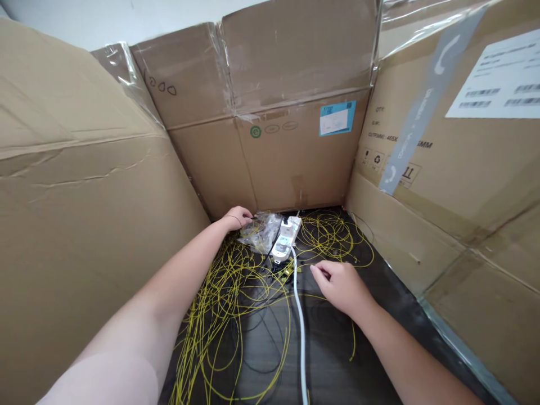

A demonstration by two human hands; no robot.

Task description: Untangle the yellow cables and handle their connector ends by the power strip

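Note:
My left hand (237, 217) reaches far forward, its fingers curled round something small and dark at the edge of a crumpled clear plastic bag (262, 230). My right hand (341, 284) hovers lower right, fingers pinched over a thin yellow wire (333, 236). Tangled yellow wires (228, 298) cover the dark floor (329, 360). A white power strip (286, 241) with a plug in it lies between my hands, and its white cable (300, 320) runs toward me.
Tall cardboard boxes wall the space in: one on the left (84, 214), one at the back (274, 124) with a blue label, one on the right (455, 185) with a white label. Thin black cables lie among the yellow wires.

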